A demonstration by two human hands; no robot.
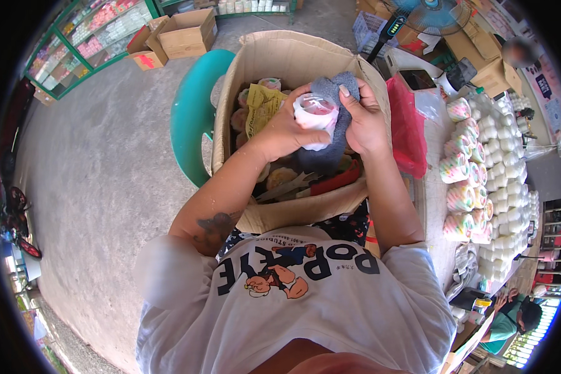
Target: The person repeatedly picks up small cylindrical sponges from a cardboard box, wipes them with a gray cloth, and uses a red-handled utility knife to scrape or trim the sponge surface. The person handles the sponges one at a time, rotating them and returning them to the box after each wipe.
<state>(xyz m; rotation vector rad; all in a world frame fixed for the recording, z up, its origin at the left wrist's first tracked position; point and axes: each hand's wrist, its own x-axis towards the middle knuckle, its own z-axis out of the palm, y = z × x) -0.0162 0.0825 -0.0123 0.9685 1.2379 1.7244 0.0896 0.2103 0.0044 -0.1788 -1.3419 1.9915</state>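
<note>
My left hand is closed round a small white and pink cup-shaped container, tilted so its round top faces me. In my right hand is a bunched grey cloth, pressed against the container's right side and hanging below it. Both hands are above an open cardboard box. Inside the box lie several round pale items, a yellow printed packet and a red-handled metal tool, partly hidden by my hands and the cloth.
A teal plastic chair stands left of the box. To the right, a table holds stacked white cups, multicoloured cups, a pink plastic bag and a phone. A fan stands behind; another person is at lower right.
</note>
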